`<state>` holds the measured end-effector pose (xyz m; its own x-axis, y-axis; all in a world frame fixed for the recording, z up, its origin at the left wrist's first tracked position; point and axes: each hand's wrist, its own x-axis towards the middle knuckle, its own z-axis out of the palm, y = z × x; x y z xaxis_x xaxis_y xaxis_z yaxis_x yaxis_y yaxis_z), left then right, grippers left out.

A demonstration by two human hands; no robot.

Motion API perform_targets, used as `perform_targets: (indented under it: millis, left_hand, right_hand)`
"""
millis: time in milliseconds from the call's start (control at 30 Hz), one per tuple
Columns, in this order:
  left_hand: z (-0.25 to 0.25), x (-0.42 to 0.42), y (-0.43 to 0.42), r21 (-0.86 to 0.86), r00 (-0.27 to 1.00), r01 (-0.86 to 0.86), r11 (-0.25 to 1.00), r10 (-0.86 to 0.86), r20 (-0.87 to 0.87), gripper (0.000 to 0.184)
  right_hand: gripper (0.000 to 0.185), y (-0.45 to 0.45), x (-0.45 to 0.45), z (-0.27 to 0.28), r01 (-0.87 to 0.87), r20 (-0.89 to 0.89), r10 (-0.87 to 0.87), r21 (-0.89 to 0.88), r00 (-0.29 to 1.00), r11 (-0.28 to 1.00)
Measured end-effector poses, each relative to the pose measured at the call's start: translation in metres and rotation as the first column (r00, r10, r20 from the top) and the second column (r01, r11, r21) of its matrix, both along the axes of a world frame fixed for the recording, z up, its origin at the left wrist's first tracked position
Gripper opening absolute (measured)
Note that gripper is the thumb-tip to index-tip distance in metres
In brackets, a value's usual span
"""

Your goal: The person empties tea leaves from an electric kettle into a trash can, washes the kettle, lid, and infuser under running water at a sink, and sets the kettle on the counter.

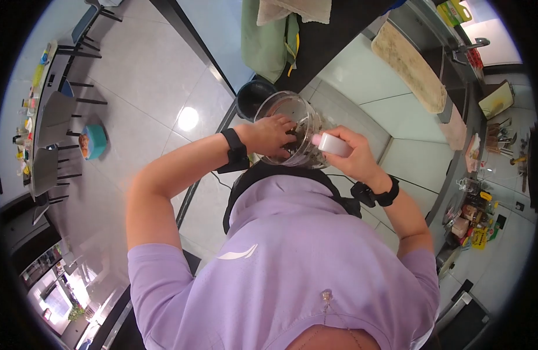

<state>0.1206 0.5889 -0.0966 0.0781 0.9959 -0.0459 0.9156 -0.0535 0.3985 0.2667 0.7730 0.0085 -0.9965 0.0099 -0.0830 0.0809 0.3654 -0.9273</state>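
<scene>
A clear, see-through jar [270, 108] stands close in front of my waist, with dark bits and pale greenish matter visible through its wall. My left hand [269, 135] reaches into its mouth, thumb and fingers apart and curved among the dark bits; the fingertips are partly hidden. Beside the jar's right wall, my right hand [357, 153] is closed around a small white bottle-like object [335, 145] with a pink tip. That tip points toward the jar. Whether it touches the wall I cannot tell.
A black bucket [254, 98] is just behind the jar. A green cloth [263, 49] hangs from the dark counter [324, 46] ahead. At right is a sink with a faucet [476, 43]. Chairs [56, 116] and a turquoise tub [95, 142] are on the left.
</scene>
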Motion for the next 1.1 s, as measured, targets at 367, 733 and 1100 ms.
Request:
perform_targets:
  millis: [367,733,1100]
  left_hand:
    - [-0.112,0.018,0.037,0.142,0.964,-0.106,0.984,0.067,0.256,0.049]
    - [-0.191,0.004,0.065,0.01,0.866,-0.219,0.976,0.19,0.462,0.05]
    - [-0.253,-0.036,0.073,0.034,0.915,-0.222,0.974,0.196,0.352,0.029]
  right_hand:
    - [0.031,0.012,-0.03,-0.057,-0.108,-0.044,0.118,0.179,0.992,0.978]
    - [0.034,0.036,-0.074,-0.127,-0.239,-0.019,0.26,0.331,0.966,0.913]
    - [0.038,0.039,-0.115,-0.183,-0.259,-0.051,0.297,0.368,0.953,0.893]
